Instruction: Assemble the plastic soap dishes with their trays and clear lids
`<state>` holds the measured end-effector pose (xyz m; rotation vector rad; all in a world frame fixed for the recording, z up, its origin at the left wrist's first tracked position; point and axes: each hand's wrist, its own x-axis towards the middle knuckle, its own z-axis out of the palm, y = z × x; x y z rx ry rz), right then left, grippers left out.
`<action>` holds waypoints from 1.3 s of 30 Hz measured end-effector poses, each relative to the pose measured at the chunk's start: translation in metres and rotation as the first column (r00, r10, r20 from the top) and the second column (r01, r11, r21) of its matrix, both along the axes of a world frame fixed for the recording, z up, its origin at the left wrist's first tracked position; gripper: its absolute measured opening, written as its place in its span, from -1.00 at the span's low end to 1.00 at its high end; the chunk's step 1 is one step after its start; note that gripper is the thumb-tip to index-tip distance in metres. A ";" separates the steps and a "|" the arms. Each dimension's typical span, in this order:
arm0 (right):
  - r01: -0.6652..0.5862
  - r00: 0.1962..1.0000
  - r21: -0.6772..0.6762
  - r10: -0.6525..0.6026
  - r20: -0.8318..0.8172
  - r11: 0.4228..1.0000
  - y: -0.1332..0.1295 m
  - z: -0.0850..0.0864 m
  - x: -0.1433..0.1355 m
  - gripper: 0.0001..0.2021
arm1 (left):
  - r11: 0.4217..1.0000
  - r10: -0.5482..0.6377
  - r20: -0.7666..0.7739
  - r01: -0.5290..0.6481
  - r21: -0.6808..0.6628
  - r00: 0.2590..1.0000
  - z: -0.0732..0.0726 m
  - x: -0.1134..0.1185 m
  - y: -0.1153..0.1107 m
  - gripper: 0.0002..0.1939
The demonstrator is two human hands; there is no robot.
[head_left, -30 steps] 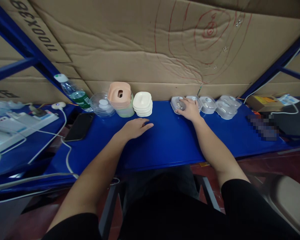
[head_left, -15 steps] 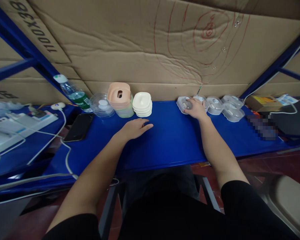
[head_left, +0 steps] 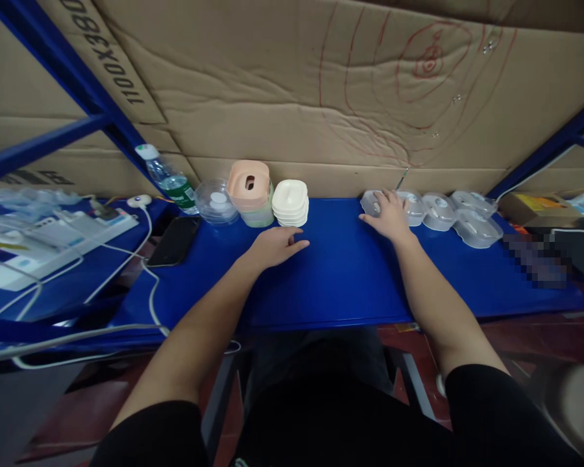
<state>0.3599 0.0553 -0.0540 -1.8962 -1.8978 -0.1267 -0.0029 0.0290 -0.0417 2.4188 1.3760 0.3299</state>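
Note:
My right hand (head_left: 390,216) is over the leftmost clear plastic container (head_left: 370,203) of the row at the back right. Its fingers are spread, and whether they touch the container cannot be told. Close beside it stand another clear container (head_left: 413,208) and a third one (head_left: 438,211). On the left, my left hand (head_left: 278,246) hovers or rests just in front of a stack of cream square lids (head_left: 291,202). Nothing is in it; the thumb points right, away from the fingers. Left of the stack stands a translucent tub with a peach slotted lid (head_left: 250,186).
Stacked round clear lids (head_left: 216,202), a water bottle (head_left: 172,185) and a phone (head_left: 174,241) lie further left. More clear containers (head_left: 477,227) and a small cardboard box (head_left: 545,209) are at right. White cables (head_left: 152,299) cross the left front edge. Cardboard backs the blue table (head_left: 331,272).
The view has turned slightly left, so the table items appear further right. My right thumb and fingers have spread apart at the leftmost container. My left hand looks almost unchanged.

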 end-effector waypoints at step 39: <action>-0.572 0.817 -0.258 0.567 -0.103 0.778 -0.026 -0.006 -0.077 -0.57 | 0.974 -0.060 0.235 0.005 0.229 0.970 -0.013 -0.003 0.011 -0.69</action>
